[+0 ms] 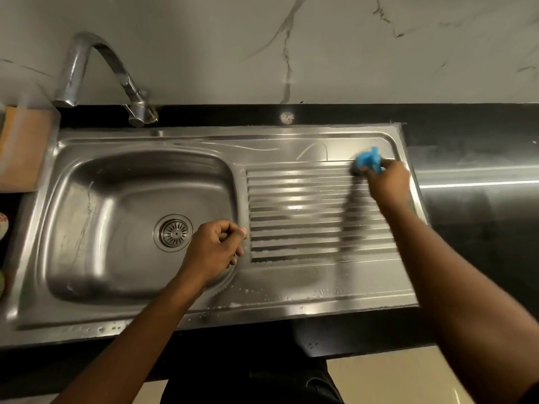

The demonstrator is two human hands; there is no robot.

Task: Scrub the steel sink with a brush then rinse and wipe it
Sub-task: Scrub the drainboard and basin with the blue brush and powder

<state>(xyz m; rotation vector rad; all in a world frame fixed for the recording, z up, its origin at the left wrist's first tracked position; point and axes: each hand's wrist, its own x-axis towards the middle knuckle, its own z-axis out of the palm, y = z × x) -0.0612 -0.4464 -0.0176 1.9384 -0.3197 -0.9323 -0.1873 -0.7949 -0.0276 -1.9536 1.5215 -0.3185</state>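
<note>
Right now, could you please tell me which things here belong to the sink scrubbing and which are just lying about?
For the job: sink, brush, right hand, tap.
Lying about: brown board on the left, black counter.

Legible text, labels, brands, numbers, signs: none found.

The steel sink (291,290) shows no stamp or maker's mark that can be read (only glare and water drops on the metal). The blue brush (369,160) is motion-blurred, and no marking can be made out on it. A patterned item (2,225) at the left edge of the frame is cut off and too blurred to read.
</note>
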